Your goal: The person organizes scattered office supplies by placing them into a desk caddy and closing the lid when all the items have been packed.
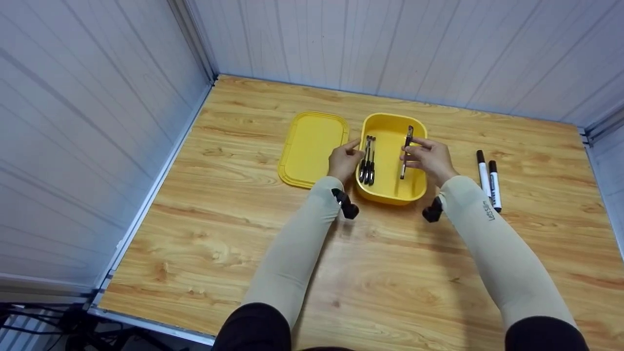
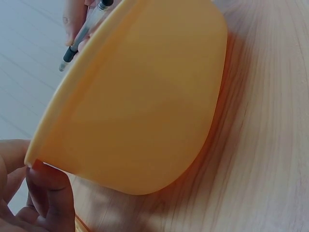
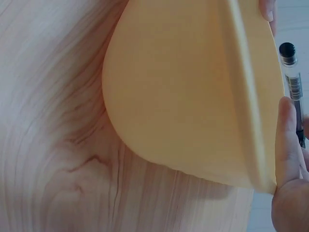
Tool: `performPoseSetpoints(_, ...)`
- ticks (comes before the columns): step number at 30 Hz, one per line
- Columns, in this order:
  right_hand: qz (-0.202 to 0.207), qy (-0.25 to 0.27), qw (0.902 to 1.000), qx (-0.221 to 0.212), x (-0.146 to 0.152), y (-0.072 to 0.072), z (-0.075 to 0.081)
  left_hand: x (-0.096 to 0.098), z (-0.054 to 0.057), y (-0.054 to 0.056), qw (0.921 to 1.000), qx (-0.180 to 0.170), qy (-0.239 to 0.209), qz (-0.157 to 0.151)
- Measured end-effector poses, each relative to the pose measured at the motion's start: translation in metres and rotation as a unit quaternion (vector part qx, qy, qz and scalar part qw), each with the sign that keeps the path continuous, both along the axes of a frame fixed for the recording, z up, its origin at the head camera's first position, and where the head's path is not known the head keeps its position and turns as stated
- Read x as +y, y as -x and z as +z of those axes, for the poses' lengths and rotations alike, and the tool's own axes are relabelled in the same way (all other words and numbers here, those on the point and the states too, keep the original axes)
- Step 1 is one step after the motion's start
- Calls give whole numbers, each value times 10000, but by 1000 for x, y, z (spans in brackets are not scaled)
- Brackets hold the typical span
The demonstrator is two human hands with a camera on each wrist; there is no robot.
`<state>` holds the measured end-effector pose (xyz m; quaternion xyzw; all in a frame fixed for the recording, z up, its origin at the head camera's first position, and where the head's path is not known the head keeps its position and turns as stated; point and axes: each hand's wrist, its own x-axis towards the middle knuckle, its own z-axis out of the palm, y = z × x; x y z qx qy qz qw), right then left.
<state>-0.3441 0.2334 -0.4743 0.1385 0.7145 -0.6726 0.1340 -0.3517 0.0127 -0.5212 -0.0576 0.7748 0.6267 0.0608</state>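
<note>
A yellow plastic box stands uncovered on the wooden table. My left hand grips its left rim, thumb and fingers on either side of the wall in the left wrist view. Over the right half of the box, my right hand pinches a gel pen with a clear barrel and dark ends, held lengthwise above the floor. In the right wrist view the pen shows beyond the rim. Several black-capped pens lie side by side along the box's left wall.
Left of the box lies a flat yellow lid, partly behind my left hand. Two white markers with black caps rest on the table to the right, near my right forearm. Pale panel walls enclose the table's back and sides.
</note>
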Motion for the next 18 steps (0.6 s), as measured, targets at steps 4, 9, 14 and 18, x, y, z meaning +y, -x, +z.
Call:
performPoseSetpoints(4, -56, 80, 10000, -17, -7, 1, -1, 0, 0, 0, 10000, -27, -29, 18)
performPoseSetpoints(9, -53, 56, 10000, -46, -13, 4, -4, 1, -2, 0, 10000, -38, -80, 13)
performPoseSetpoints(14, -74, 48, 9998, 159, -17, 6, -7, 0, -1, -1, 9999, -30, -156, 10)
performPoseSetpoints(18, -47, 381, 9987, 348, -20, 7, -14, 0, 0, -2, 9997, -38, -230, 23)
